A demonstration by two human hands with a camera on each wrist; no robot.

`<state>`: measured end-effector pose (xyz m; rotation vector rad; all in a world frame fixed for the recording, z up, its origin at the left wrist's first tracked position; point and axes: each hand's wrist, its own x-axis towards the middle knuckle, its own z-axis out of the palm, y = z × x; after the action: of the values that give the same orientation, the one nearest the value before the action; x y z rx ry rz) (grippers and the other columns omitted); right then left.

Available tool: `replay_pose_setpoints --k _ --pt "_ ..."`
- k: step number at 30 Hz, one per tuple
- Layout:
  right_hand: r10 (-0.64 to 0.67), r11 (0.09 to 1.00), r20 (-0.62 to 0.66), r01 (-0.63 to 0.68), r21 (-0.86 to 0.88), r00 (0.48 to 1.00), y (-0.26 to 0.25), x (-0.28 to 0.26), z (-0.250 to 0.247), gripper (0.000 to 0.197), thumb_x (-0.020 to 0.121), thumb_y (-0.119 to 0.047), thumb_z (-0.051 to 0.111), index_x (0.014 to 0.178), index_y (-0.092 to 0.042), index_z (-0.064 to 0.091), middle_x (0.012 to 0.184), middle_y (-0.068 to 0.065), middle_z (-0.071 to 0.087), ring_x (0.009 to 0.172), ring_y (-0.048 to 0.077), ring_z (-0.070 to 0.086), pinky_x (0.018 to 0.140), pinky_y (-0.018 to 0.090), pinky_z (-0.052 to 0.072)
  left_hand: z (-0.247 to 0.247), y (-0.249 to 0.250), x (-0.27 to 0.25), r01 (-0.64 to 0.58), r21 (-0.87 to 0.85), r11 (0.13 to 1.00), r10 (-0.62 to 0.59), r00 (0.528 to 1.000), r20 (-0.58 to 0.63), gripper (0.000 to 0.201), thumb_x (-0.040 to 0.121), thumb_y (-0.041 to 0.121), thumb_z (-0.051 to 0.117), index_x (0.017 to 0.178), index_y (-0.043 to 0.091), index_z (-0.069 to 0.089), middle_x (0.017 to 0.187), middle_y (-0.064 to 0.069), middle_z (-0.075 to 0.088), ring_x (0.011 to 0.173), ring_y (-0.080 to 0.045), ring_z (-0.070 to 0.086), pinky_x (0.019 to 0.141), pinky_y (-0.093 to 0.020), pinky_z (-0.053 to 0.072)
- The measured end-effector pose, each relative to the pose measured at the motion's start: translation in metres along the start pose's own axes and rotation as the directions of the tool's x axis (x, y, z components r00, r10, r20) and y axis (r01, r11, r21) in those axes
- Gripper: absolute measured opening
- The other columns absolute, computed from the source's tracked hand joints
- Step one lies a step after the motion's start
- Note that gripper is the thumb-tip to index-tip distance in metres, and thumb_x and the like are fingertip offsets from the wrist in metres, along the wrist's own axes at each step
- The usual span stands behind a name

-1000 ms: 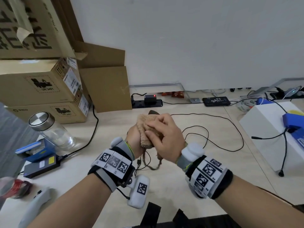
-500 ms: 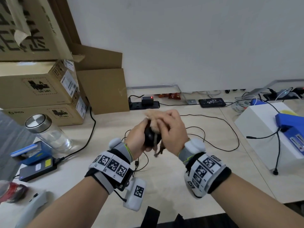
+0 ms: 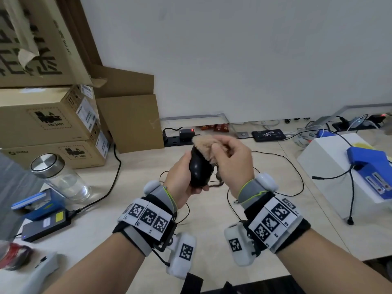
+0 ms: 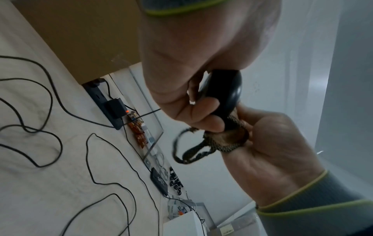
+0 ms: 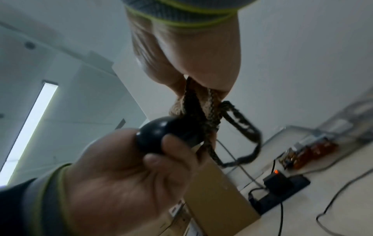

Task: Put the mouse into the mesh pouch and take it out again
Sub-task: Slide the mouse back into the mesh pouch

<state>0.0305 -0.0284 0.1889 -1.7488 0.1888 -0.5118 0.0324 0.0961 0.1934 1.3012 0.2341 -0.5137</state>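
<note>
Above the middle of the table my left hand (image 3: pixel 183 172) grips a glossy black mouse (image 3: pixel 198 168), its rounded rear end bare and pointing toward me. The mouse's far end sits inside a tan mesh pouch (image 3: pixel 204 145), which my right hand (image 3: pixel 230 158) grips and holds bunched. The pouch's dark braided drawstring (image 4: pixel 189 153) hangs in loops under both hands. In the left wrist view the mouse (image 4: pixel 224 94) enters the pouch mouth (image 4: pixel 232 138). In the right wrist view the mouse (image 5: pixel 161 134) shows between my left fingers (image 5: pixel 173 143), with the drawstring (image 5: pixel 240 131) beside it.
Stacked cardboard boxes (image 3: pixel 48 117) stand at the left. A glass jar with a steel lid (image 3: pixel 57 177) and a blue case (image 3: pixel 36 203) sit front left. A power strip (image 3: pixel 180 137) and black cables (image 3: pixel 282 164) lie behind my hands. A white box with a blue device (image 3: pixel 347 168) stands right.
A second ago the pouch covered the mouse between both hands. Since then the pouch has slid off toward the far end, baring most of the black mouse, and both hands have risen.
</note>
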Motion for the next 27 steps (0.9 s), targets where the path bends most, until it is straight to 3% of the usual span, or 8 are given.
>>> replay_pose_setpoints --k 5,9,12,15,18,22,24,27 --pt "-0.089 0.991 0.17 0.104 -0.084 0.981 0.003 -0.02 0.004 0.019 0.086 -0.039 0.052 0.09 -0.03 0.068 0.117 0.002 0.054 0.114 0.007 0.052 0.097 0.01 0.035 0.006 -0.001 -0.002 -0.051 -0.032 0.998 0.05 0.999 -0.02 0.044 0.099 0.049 0.037 0.086 0.017 0.065 0.065 -0.007 0.066 0.052 -0.024 0.057 0.055 -0.029 0.036" --pt "-0.258 0.937 0.266 0.307 -0.166 0.929 0.004 -0.039 0.009 0.024 0.08 -0.041 0.061 0.094 -0.024 0.07 0.113 -0.006 0.052 0.109 0.014 0.051 0.098 0.013 0.033 0.005 0.002 -0.003 -0.051 -0.238 0.97 0.077 0.992 0.103 0.018 0.093 0.025 0.045 0.083 0.016 0.056 0.075 -0.009 0.059 0.069 -0.02 0.065 0.068 -0.03 0.05" --pt "-0.405 0.858 0.28 0.468 -0.212 0.87 0.01 -0.035 0.008 0.026 0.087 -0.033 0.057 0.106 -0.017 0.066 0.11 0.0 0.054 0.104 0.018 0.052 0.094 0.023 0.04 -0.001 0.001 -0.006 -0.056 -0.155 0.986 0.071 0.993 0.094 0.029 0.099 0.034 0.042 0.092 0.013 0.06 0.074 -0.009 0.064 0.062 -0.021 0.065 0.055 -0.027 0.049" --pt "-0.31 0.903 0.218 0.358 -0.236 0.925 0.014 -0.012 0.003 0.027 0.093 -0.032 0.047 0.109 -0.022 0.067 0.107 -0.005 0.062 0.101 0.005 0.052 0.09 0.019 0.042 -0.009 -0.002 -0.006 -0.063 0.052 0.997 0.057 0.993 0.1 0.055 0.1 0.054 0.03 0.1 0.009 0.061 0.066 -0.012 0.062 0.044 -0.024 0.052 0.039 -0.022 0.029" --pt "-0.093 0.977 0.133 0.116 -0.18 0.987 0.014 -0.003 0.005 0.018 0.095 -0.032 0.049 0.097 -0.029 0.066 0.091 -0.013 0.066 0.092 0.009 0.059 0.083 0.026 0.046 -0.014 -0.005 -0.006 -0.019 0.079 0.997 0.005 0.985 0.173 0.07 0.094 0.064 0.025 0.107 0.005 0.06 0.067 -0.013 0.06 0.043 -0.025 0.051 0.038 -0.022 0.028" --pt "0.107 0.993 -0.001 -0.107 -0.04 0.994 0.021 0.006 0.001 0.022 0.096 -0.031 0.052 0.084 -0.019 0.066 0.071 0.0 0.063 0.067 0.016 0.057 0.06 0.028 0.044 -0.024 -0.009 -0.005 -0.139 0.104 0.985 0.105 0.952 0.286 0.065 0.082 0.063 0.058 0.115 0.008 0.056 0.085 -0.013 0.056 0.053 -0.019 0.051 0.043 -0.024 0.035" --pt "0.146 0.989 -0.041 -0.146 0.002 0.988 0.02 0.011 -0.003 0.025 0.093 -0.035 0.051 0.082 -0.017 0.063 0.076 0.017 0.064 0.066 0.031 0.059 0.053 0.027 0.043 -0.031 -0.01 -0.004 -0.297 0.35 0.888 0.213 0.942 0.258 0.044 0.079 0.039 0.071 0.114 0.016 0.056 0.083 -0.006 0.059 0.058 -0.015 0.054 0.05 -0.026 0.043" --pt "0.028 0.993 -0.009 -0.029 -0.115 1.0 0.02 0.012 -0.008 0.021 0.094 -0.033 0.053 0.083 -0.023 0.067 0.084 0.011 0.068 0.074 0.019 0.063 0.065 0.029 0.051 -0.038 -0.012 -0.001 -0.392 0.66 0.641 0.377 0.91 0.173 0.033 0.081 0.029 0.073 0.11 0.032 0.057 0.082 0.012 0.063 0.068 -0.008 0.06 0.062 -0.024 0.048"
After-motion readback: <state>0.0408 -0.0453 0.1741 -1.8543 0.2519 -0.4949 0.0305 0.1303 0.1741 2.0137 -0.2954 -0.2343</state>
